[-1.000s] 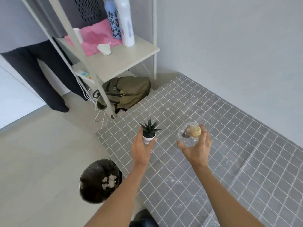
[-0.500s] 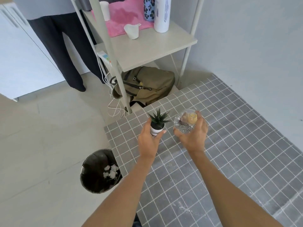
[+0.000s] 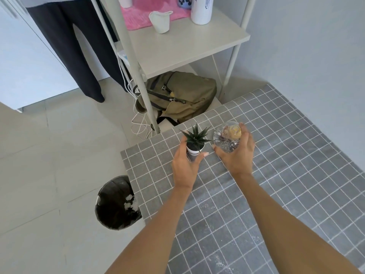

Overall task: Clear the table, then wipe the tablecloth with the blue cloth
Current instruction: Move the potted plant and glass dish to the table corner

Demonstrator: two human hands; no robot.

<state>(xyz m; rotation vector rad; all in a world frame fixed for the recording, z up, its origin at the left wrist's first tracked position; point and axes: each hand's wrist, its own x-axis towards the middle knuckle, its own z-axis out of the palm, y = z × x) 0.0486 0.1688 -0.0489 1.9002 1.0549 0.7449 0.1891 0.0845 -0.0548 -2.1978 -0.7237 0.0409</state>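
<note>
My left hand [image 3: 184, 165] grips a small white pot with a spiky green succulent [image 3: 195, 138], held above the far left corner of the table. Beside it, my right hand [image 3: 236, 153] holds a clear glass jar [image 3: 227, 138] with yellow and brown items inside. Below both lies the grey tablecloth [image 3: 276, 175] with a white grid pattern; pale crumbs or powder speckle its near part. No blue cloth is in view.
A white shelf unit [image 3: 187, 50] stands just past the table corner, carrying a pink cloth [image 3: 142, 14], a white cup [image 3: 161, 21] and bottles. An olive backpack [image 3: 183, 97] lies beneath it. A black bin [image 3: 116, 204] sits left of the table. A person's legs [image 3: 79, 56] stand at the far left.
My view has swung left and forward, so the shelf now looms closer. Both hands have carried the plant and the jar toward the table's far left corner.
</note>
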